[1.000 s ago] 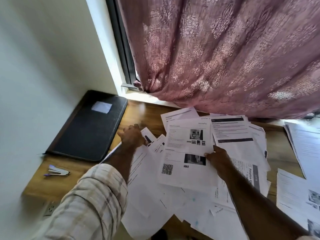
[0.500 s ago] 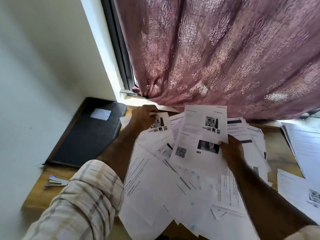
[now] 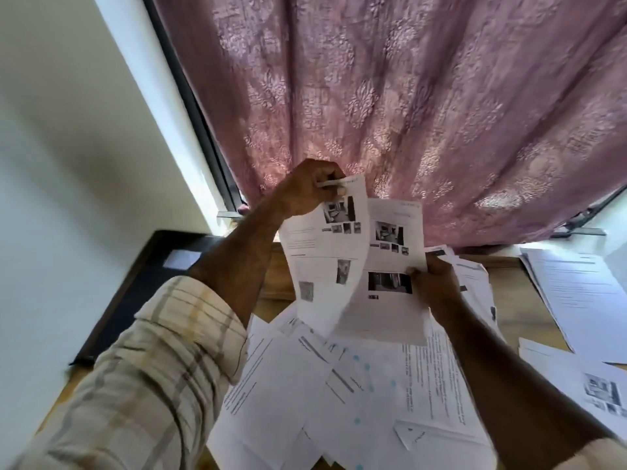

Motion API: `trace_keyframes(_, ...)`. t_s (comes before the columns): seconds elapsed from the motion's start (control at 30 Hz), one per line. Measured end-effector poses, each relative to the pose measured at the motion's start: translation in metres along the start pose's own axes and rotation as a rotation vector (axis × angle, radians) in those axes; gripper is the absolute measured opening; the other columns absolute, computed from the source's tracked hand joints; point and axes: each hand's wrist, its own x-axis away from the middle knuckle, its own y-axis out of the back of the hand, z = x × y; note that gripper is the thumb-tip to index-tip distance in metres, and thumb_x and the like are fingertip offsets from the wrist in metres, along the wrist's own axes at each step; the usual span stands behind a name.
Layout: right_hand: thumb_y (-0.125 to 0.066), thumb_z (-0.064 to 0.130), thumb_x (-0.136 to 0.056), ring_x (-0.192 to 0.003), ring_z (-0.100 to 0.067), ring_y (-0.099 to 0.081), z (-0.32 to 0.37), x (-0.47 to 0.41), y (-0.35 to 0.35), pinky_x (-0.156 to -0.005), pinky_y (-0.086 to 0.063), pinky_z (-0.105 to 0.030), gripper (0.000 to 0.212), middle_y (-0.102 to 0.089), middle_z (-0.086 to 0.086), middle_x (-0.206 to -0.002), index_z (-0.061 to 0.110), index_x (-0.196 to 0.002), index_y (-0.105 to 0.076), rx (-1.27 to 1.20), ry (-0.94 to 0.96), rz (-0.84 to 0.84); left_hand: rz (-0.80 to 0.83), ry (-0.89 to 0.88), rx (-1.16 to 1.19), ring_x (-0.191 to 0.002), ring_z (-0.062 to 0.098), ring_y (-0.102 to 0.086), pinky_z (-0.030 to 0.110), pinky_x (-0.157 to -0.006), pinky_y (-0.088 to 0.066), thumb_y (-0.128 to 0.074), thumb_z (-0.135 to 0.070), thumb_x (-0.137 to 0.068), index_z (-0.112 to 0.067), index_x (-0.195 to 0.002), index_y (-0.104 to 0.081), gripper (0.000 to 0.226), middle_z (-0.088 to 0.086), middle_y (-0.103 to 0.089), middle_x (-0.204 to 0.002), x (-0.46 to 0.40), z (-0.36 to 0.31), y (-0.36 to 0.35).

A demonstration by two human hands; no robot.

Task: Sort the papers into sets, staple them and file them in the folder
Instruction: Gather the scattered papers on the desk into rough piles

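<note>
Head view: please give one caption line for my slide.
Left hand and right hand each lift a photo sheet above scattered papers.

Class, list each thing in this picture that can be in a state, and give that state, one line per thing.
Left hand: pinching a photo sheet, raised.
Right hand: gripping a second photo sheet, raised.
Loose papers: scattered, overlapping on the desk.
Black folder: closed, flat.
Curtain: drawn, hem touching the desk.

A pink patterned curtain (image 3: 407, 106) hangs above the wooden desk (image 3: 509, 320).
</note>
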Motion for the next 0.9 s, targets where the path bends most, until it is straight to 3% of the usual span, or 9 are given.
trace_keyframes(0.13,-0.064,0.003,-0.089,-0.089,-0.032,-0.065,-0.017,-0.003,0.031,-0.079,-0.057,-0.039,0.035,-0.073,-0.010,-0.097,0.019,-0.117,-0.077,0.182,0.064,-0.125,0.081,-0.007,0.010,-0.083,0.010,-0.076,0.025,-0.073,-0.060,-0.080,-0.019,-0.093,-0.008,-0.099,-0.075,0.014,0.000,-0.080,-0.095,-0.025,-0.039,-0.004)
trace_keyframes(0.27,-0.067,-0.001,-0.084,-0.073,-0.024,-0.068,-0.048,-0.008,0.055,-0.053,-0.052,-0.026,0.035,-0.076,-0.011,-0.095,0.002,-0.119,-0.073,-0.151,-0.115,0.172,0.195,0.047,-0.087,-0.076,-0.004,-0.068,0.012,-0.072,-0.053,-0.081,-0.017,-0.093,-0.008,-0.103,-0.075,0.015,-0.004,-0.076,-0.096,-0.033,-0.049,-0.052)
trace_keyframes(0.33,-0.065,-0.007,-0.088,-0.088,-0.033,-0.075,-0.065,-0.004,0.064,-0.068,-0.064,-0.043,0.032,-0.077,-0.020,-0.110,0.001,-0.118,-0.073,-0.266,-0.191,0.325,0.268,0.039,-0.108,-0.080,0.000,-0.067,0.016,-0.078,-0.053,-0.083,-0.016,-0.090,-0.018,-0.095,-0.073,0.011,-0.008,-0.073,-0.091,-0.029,-0.040,-0.091)
trace_keyframes(0.4,-0.062,-0.009,-0.090,-0.100,-0.041,-0.075,-0.086,0.002,0.074,-0.089,-0.061,-0.060,0.032,-0.076,-0.022,-0.114,0.002,-0.118,-0.073,-0.289,-0.238,0.410,0.297,0.076,-0.134,-0.081,0.008,-0.069,0.025,-0.081,-0.055,-0.086,-0.017,-0.087,-0.023,-0.089,-0.070,0.017,-0.009,-0.071,-0.087,-0.020,-0.022,-0.134)
trace_keyframes(0.5,-0.061,-0.003,-0.094,-0.109,-0.046,-0.072,-0.121,0.013,0.088,-0.098,-0.055,-0.066,0.034,-0.073,-0.025,-0.121,-0.002,-0.128,-0.066,-0.384,-0.331,0.477,0.188,0.182,-0.164,-0.077,0.014,-0.069,0.028,-0.075,-0.055,-0.091,-0.020,-0.082,-0.017,-0.088,-0.072,0.020,-0.004,-0.073,-0.086,0.006,0.001,-0.197)
trace_keyframes(0.6,-0.066,0.022,-0.102,-0.115,-0.043,-0.071,-0.142,0.031,0.101,-0.091,-0.060,-0.062,0.037,-0.072,-0.023,-0.127,0.004,-0.134,-0.065,-0.517,-0.375,0.502,0.112,0.328,-0.102,-0.080,0.016,-0.071,0.032,-0.076,-0.059,-0.092,-0.025,-0.080,-0.016,-0.092,-0.074,0.022,-0.004,-0.074,-0.087,0.036,0.015,-0.252)
trace_keyframes(0.67,-0.081,0.032,-0.092,-0.112,-0.041,-0.073,-0.151,0.041,0.110,-0.092,-0.060,-0.060,0.048,-0.075,-0.018,-0.123,0.009,-0.131,-0.068,-0.411,-0.347,0.538,0.105,0.363,-0.073,-0.081,0.012,-0.068,0.025,-0.075,-0.051,-0.090,-0.027,-0.082,-0.017,-0.092,-0.075,0.021,-0.006,-0.072,-0.086,0.050,0.015,-0.284)
trace_keyframes(0.77,-0.094,0.019,-0.075,-0.102,-0.034,-0.077,-0.166,0.046,0.118,-0.090,-0.061,-0.060,0.050,-0.079,-0.010,-0.114,0.014,-0.121,-0.074,-0.202,-0.322,0.548,0.083,0.426,0.044,-0.079,0.010,-0.067,0.025,-0.079,-0.050,-0.092,-0.031,-0.079,-0.025,-0.088,-0.074,0.022,-0.007,-0.074,-0.086,0.066,0.006,-0.318)
trace_keyframes(0.9,-0.091,0.019,-0.068,-0.099,-0.035,-0.077,-0.173,0.043,0.147,-0.089,-0.060,-0.063,0.048,-0.079,-0.009,-0.111,0.016,-0.114,-0.076,-0.199,-0.282,0.468,-0.145,0.460,-0.178,-0.116,0.027,-0.059,0.045,-0.097,-0.052,-0.087,-0.054,-0.079,-0.026,-0.125,-0.065,0.058,0.003,-0.066,-0.126,0.083,-0.005,-0.346)
